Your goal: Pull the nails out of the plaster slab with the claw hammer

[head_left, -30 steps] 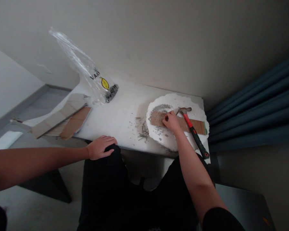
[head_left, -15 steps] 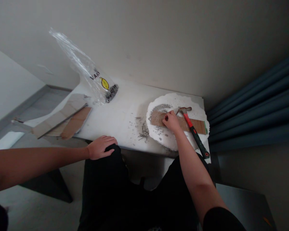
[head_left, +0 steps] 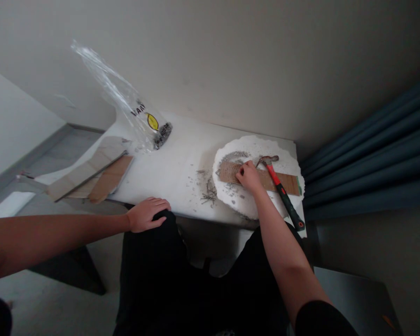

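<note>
At the far left we see two wooden boards (head_left: 91, 173) lying overlapped at the end of the white table (head_left: 175, 161), and just beyond them a clear plastic bag (head_left: 133, 109) stands up tall with a dark clump of nails at its bottom. Our left hand (head_left: 147, 213) lies flat and open, palm down, on our black-trousered thigh at the table's near edge, holding nothing. Further right a scatter of loose nails (head_left: 208, 191) sits on the table, touching the rim of a round white foam slab (head_left: 247, 205). Across that slab lies a long wooden strip (head_left: 283, 183), and our right hand (head_left: 248, 176) rests on its left part with the fingers curled and bunched together, tips down on the wood; whether they pinch anything small we cannot tell. Just beside this hand a hammer (head_left: 282, 193) with a red and black handle lies untouched, its head next to our fingers and its handle crossing the strip towards the table's near right corner, beside a blue curtain (head_left: 371, 154)
</note>
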A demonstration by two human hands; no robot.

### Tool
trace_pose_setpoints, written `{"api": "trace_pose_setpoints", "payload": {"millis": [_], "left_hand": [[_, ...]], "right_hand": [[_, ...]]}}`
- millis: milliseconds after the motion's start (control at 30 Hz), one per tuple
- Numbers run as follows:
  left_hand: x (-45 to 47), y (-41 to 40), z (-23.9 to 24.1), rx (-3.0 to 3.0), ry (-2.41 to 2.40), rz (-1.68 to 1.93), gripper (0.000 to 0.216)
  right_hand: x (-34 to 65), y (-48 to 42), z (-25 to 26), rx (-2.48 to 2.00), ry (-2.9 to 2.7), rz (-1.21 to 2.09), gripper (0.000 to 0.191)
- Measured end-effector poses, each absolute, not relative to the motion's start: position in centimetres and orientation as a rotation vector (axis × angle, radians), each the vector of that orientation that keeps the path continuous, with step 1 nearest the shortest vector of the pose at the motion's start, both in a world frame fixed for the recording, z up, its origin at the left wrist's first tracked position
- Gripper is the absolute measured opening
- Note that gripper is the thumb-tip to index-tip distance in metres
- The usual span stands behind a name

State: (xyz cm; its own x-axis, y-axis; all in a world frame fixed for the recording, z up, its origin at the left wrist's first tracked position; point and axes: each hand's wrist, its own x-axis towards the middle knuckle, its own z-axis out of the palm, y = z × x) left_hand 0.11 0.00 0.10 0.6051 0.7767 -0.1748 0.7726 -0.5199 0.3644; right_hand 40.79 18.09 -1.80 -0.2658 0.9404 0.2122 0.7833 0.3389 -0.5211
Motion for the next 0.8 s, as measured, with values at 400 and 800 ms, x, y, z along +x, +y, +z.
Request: {"api": "trace_pose_setpoints", "payload": {"millis": [400, 800], "left_hand": [[0.0, 0.0, 0.1, 2.426, 1.233, -0.009, 0.029], [0.0, 0.0, -0.1, 2.44, 1.222, -0.033, 0.03]], "right_hand": [[41.0, 18.1, -1.1, -1.535, -2.145, 0.486, 0.004], [40.9, 17.3, 0.7, -1.498, -2.395, 0.304, 0.013]]}}
